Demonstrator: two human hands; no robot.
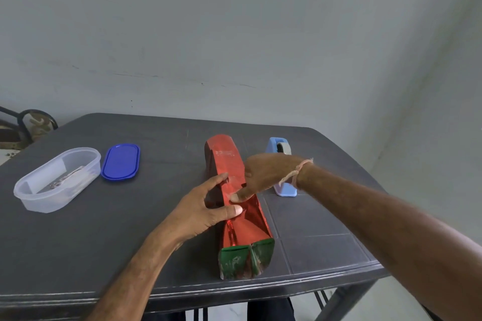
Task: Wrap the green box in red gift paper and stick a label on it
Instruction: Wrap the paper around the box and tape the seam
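Observation:
A long green box lies on the dark table, pointing away from me. Shiny red gift paper covers most of its length; only the near green end shows. My left hand grips the box's left side at the middle, thumb pressing the paper on top. My right hand rests on top of the wrapped box from the right, thumb pressed onto the paper seam close to the left thumb. No label is visible.
A light blue tape dispenser stands just right of the box, partly behind my right wrist. A clear oval plastic container and its blue lid lie at the left. The table's front edge is close to the box's near end.

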